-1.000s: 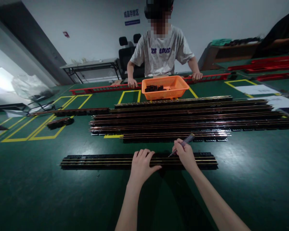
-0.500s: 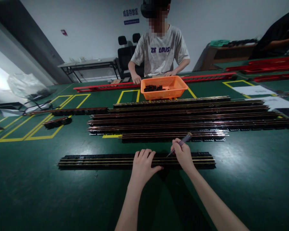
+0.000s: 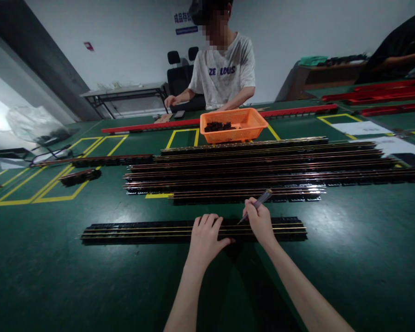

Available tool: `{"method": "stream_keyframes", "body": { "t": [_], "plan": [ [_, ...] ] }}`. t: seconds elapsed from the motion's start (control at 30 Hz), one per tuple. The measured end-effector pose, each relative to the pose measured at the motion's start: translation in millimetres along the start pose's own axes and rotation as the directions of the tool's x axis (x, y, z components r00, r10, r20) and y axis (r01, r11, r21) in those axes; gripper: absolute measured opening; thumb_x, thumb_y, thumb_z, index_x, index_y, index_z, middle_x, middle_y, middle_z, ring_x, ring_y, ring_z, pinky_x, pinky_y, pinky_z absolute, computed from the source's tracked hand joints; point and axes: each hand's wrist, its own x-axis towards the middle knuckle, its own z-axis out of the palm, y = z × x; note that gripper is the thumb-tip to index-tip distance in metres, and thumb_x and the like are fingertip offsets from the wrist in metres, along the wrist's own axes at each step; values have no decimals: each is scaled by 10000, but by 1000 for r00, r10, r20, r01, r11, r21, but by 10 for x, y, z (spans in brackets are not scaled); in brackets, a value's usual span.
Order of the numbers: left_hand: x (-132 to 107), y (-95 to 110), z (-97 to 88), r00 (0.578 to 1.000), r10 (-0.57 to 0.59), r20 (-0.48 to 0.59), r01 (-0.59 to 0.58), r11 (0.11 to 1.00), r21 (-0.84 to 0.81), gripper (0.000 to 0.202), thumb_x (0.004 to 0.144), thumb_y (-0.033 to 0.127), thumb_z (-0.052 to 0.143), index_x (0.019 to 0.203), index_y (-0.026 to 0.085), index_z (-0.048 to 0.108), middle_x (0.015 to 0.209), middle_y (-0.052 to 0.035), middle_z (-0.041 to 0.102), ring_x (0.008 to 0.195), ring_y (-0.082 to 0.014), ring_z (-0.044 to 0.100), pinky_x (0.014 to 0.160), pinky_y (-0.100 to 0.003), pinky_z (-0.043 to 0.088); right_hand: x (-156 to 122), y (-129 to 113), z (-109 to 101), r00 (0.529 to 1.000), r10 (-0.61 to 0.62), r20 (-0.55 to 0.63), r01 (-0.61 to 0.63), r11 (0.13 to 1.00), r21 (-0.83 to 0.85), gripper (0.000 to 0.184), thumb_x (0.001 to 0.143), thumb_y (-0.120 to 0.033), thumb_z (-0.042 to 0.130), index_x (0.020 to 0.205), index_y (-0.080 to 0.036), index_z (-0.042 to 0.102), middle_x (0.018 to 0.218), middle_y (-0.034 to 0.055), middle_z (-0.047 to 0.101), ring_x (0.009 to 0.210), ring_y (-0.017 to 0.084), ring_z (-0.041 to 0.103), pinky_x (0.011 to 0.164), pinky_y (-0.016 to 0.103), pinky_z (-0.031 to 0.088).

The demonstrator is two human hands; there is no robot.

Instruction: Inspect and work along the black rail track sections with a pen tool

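Note:
A long black rail strip (image 3: 134, 232) with thin brass lines lies across the green table in front of me. My left hand (image 3: 205, 237) rests flat on its middle, fingers spread over the top. My right hand (image 3: 259, 220) is closed round a slim screwdriver (image 3: 259, 201), held like a pen, with the tip touching the strip just right of my left hand.
Behind the strip lies a stack of several long dark rails (image 3: 263, 168). An orange basket (image 3: 232, 125) with black parts stands beyond it. A person in a grey T-shirt (image 3: 224, 74) works opposite at a red rail (image 3: 152, 126). Short rail pieces (image 3: 79, 175) lie at left.
My hands have barely moved on the strip. The person opposite has turned to my left, taking both hands off the red rail, one reaching left and one toward the basket.

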Motion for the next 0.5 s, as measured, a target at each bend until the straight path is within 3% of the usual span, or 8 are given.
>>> {"method": "stream_keyframes", "body": {
  "t": [0.5],
  "plan": [
    [12,36,11,999,-19,37,19,1000,11,472,713,432,666,1079,151,565,1087,-91,603,1043,-265,530,921,-472,406,-6,-14,0,1000,17,8,-17,1000,-7,338,836,-381,419,538,-226,379,474,-33,427,463,130,430,507,253,356]
  ]
}}
